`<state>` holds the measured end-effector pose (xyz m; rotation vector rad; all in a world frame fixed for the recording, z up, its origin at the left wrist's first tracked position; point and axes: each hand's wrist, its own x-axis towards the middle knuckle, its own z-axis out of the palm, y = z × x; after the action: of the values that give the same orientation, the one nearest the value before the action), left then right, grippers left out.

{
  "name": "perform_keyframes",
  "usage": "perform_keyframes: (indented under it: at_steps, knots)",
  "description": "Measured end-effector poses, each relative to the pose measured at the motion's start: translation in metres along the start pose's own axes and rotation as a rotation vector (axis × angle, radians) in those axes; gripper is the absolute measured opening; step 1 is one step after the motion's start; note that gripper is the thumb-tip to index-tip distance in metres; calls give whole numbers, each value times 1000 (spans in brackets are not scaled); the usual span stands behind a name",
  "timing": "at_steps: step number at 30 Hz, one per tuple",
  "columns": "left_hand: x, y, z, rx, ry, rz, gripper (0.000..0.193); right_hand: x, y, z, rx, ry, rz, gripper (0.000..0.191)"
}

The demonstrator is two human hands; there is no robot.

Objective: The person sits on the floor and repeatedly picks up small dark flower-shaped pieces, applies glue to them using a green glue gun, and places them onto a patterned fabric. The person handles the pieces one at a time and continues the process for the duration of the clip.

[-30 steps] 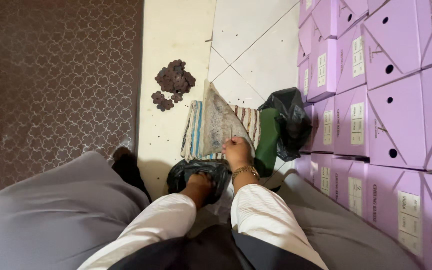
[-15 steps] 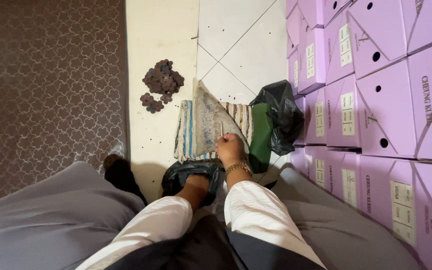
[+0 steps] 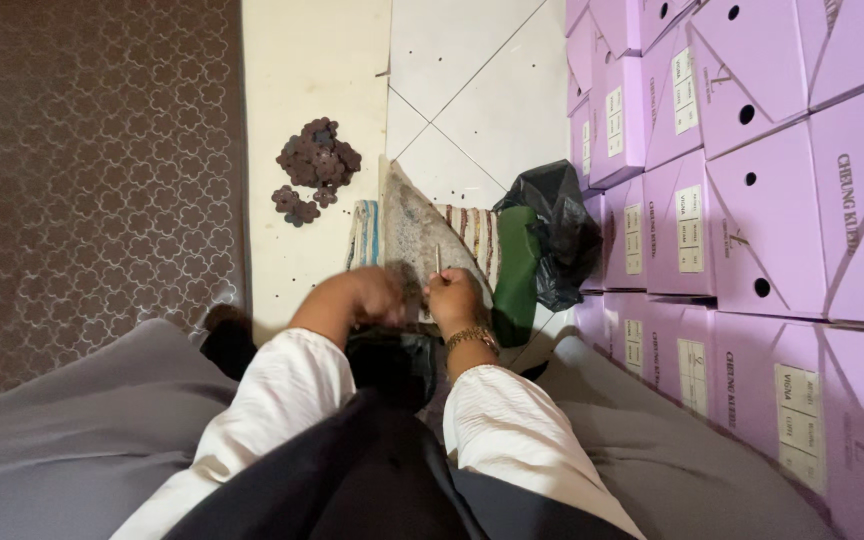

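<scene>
Far left: brown patterned carpet point(image 3: 82, 180). Next to it, on the cream floor strip point(image 3: 317, 60), a pile of dark brown flower-shaped cut-outs point(image 3: 317, 160), well apart from the hands. At centre, left hand point(image 3: 357, 298) blurred, curled over something dark; impossible to tell whether that grip is closed. Just beside it, right hand point(image 3: 452, 297), gold bracelet on the wrist, fingers pinched on a thin pale stick-like tool point(image 3: 438, 260) held upright against the grey triangular felt-like piece point(image 3: 417, 235). That piece on a striped folded cloth point(image 3: 477, 230). Further right: green bundle point(image 3: 517, 270), black plastic bag point(image 3: 557, 230), stacked lilac cardboard boxes point(image 3: 752, 200). Best done, probably, with the piece pinned flat and the tool steady.
</scene>
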<state>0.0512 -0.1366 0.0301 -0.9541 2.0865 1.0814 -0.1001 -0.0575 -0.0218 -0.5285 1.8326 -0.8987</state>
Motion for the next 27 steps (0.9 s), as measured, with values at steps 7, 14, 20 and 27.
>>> perform_keyframes:
  at_steps: [7, 14, 20, 27]
  knots:
    - [37, -25, 20, -1462, 773, -115, 24, 3, 6, -1, 59, -22, -47, 18]
    - [59, -18, 26, -1211, 960, -182, 28, 13, 10, 0, 23, -54, -75, 18]
    - [38, -3, 17, -908, 1138, -237, 32, 8, 10, 6, -231, 66, -172, 19]
    - [14, 3, 28, -592, 1321, -259, 36, 27, 10, 7, 103, -5, -417, 21]
